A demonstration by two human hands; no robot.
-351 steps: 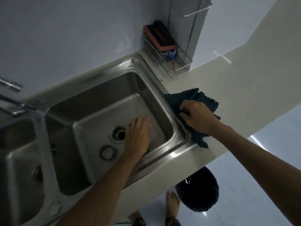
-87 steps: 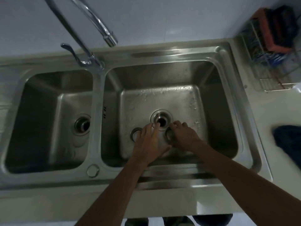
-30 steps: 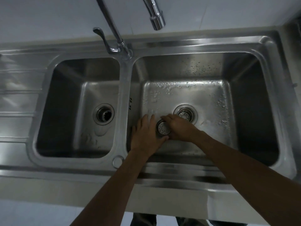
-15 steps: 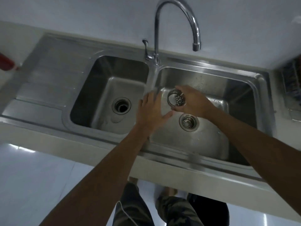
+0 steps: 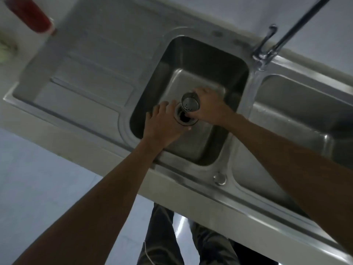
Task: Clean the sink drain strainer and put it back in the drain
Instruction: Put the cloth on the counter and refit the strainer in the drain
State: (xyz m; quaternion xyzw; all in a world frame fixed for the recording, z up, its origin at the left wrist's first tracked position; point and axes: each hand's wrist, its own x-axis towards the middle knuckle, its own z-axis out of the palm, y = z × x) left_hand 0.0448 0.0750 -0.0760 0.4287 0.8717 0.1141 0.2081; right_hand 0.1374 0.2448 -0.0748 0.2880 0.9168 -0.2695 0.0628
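Steel strainer point(image 5: 190, 103) sits tilted in the gripping right hand point(image 5: 211, 108) just above the open drain point(image 5: 185, 117) of the left basin point(image 5: 208, 60), left hand point(image 5: 162, 125) spread flat beside it.

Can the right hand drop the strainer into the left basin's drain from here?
Probably yes: the right hand holds the strainer just above the open drain; the left hand rests beside it, not over the hole.

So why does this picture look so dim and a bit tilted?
Head view: low, bluish light leaves the basin walls dark; the sink runs diagonally as the worn camera tilts; the wide lens stretches both forearms; the red object at top left is smeared; the strainer catches a soft gleam.
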